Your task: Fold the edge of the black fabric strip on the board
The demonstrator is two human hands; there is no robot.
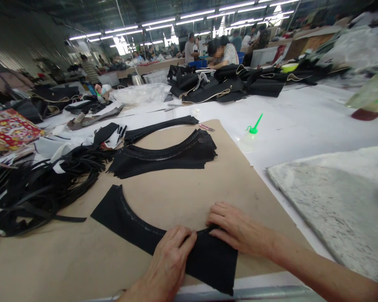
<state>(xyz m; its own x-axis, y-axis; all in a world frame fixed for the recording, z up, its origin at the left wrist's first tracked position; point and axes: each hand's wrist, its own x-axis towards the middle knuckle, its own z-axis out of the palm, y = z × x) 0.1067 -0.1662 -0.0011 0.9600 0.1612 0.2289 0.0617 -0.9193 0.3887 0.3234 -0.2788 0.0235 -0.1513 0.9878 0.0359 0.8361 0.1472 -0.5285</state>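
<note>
A curved black fabric piece (132, 226) lies on brown paper (255, 201) in front of me, a pale line of stitching or glue following its inner curve. My left hand (174, 256) presses down on its middle, fingers bent together at the curved edge. Further right, my right hand (236, 228) has its thumb and fingers closed on the same edge near the piece's right end. What exactly sits between the fingertips is partly hidden. Beyond them rests a stack of similar black pieces (164, 161), with another black curved stack (160, 128) behind it.
A heap of black strips (59, 180) lies at the left. A bottle with a green spout (253, 131) stands on the white table beyond the paper, near small red-handled snippers (207, 127). A stone slab (337, 201) is at right. Co-workers sit and stand farther back.
</note>
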